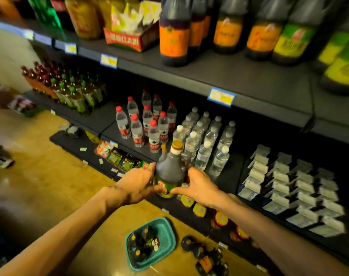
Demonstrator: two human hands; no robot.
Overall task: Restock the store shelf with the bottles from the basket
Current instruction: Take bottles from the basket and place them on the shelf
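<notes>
Grip: your left hand (138,183) and right hand (199,188) clasp the dark bottle (170,170) from either side, fingers curled round its lower body at the green label, thumbs to the front.
Bottle: it stands upright between your palms, gold cap up, held in the air in front of the shelf edge, not yet set down.
Progress: you are mid-restock by my reading; one bottle is in transit, and the teal basket (165,238) on the floor, below and a little behind the grip, still holds several dark bottles.
Left to do: place this bottle, then empty the basket.
Likely slot: the upper shelf (239,80), well above the grip, carries similar dark bottles with orange and green labels and has bare board in front; that looks like the target.
In the way: just beyond the grip stand white-capped water bottles (209,140) and, up-left of it, red-capped water bottles (141,124); the upper shelf's front edge overhangs them, so lift clear of it.
Floor: more dark bottles (205,255) lie loose to the right of the basket, near your feet.
</notes>
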